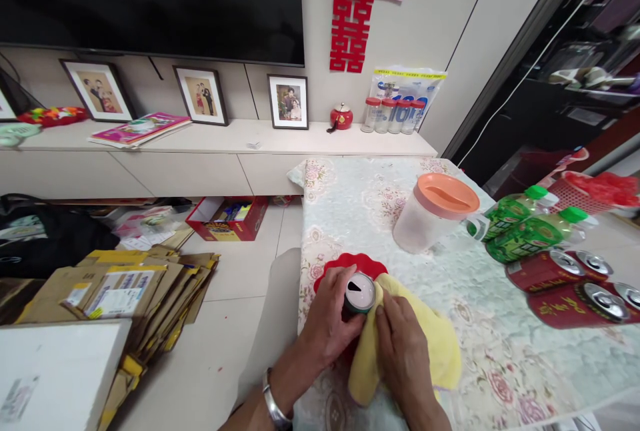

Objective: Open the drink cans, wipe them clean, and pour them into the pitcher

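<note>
- Left hand (327, 317): wrapped round can (361, 293), opened top facing up.
- Can: above red dish (373, 263), near left part of table (360, 217); can't tell if it touches dish.
- Right hand (404, 347): gripping yellow cloth (443, 344), cloth against can's right side.
- Lidded jug (415, 221): farther, right of can.
- Green bottles (525, 237), red cans (567, 305): table's right side.
</note>
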### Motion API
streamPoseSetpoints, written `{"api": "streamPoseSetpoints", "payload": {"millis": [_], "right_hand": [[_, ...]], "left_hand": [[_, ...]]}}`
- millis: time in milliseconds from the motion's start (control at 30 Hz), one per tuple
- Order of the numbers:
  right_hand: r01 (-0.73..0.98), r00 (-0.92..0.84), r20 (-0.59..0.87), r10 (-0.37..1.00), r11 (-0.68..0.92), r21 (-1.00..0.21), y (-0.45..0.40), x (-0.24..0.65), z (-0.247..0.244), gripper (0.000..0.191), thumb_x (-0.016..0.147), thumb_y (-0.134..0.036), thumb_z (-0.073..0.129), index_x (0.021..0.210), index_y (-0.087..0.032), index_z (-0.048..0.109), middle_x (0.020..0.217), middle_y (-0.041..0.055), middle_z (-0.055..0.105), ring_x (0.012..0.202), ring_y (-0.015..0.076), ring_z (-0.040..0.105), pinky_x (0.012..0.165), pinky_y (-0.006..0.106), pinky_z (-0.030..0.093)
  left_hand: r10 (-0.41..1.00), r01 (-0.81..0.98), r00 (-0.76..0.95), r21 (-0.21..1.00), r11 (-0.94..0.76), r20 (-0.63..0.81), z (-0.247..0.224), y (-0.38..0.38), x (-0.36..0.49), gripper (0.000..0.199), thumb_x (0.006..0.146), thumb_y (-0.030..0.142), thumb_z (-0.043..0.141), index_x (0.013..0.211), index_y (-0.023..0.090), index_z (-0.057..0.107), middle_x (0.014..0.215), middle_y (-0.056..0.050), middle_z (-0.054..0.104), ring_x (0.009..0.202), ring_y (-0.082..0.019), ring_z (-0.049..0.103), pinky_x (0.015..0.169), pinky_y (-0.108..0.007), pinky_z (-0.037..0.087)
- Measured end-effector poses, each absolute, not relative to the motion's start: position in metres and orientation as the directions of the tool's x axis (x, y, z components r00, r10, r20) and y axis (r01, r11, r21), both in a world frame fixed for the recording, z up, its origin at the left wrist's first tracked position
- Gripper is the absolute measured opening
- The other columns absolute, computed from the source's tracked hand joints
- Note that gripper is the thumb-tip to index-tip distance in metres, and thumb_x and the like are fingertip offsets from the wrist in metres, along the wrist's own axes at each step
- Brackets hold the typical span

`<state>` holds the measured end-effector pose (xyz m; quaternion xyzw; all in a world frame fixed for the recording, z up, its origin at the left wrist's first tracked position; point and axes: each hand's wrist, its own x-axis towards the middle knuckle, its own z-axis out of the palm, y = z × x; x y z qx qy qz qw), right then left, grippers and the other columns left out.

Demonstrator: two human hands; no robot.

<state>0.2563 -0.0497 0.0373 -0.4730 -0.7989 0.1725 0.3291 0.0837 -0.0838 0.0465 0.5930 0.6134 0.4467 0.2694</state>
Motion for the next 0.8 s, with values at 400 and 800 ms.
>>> {"api": "streamPoseSetpoints", "payload": {"millis": [400, 800], "right_hand": [[0.866, -0.443, 0.186, 0.877, 0.472, -0.166, -0.048, 0.233, 0.032, 0.032, 0.086, 0.002, 0.052, 0.102, -0.016, 0.073, 0.091, 0.0124, 0.069, 0.087, 0.0308, 0.063, 0.074, 0.042, 0.045], [0.777, -0.427, 0.279, 0.86, 0.507, -0.373, -0.043, 0.25, 0.031, 0.028, 0.102, -0.022, 0.052, 0.125, -0.018, 0.068, 0.107, 0.0101, 0.074, 0.098, 0.0244, 0.07, 0.085, 0.039, 0.055]], "left_hand": [[0.956, 0.486, -0.221, 0.872, -0.066, 0.195, 0.039, -0.086, 0.083, 0.069, 0.074, 0.009, 0.069, 0.138, 0.023, 0.047, 0.138, -0.013, 0.06, 0.131, -0.033, 0.059, 0.113, -0.06, 0.05], [0.977, 0.503, -0.073, 0.853, -0.139, 0.202, 0.043, -0.09, 0.07, 0.084, 0.078, 0.0, 0.054, 0.155, 0.028, 0.035, 0.159, -0.011, 0.051, 0.149, -0.029, 0.049, 0.124, -0.057, 0.043]]}}
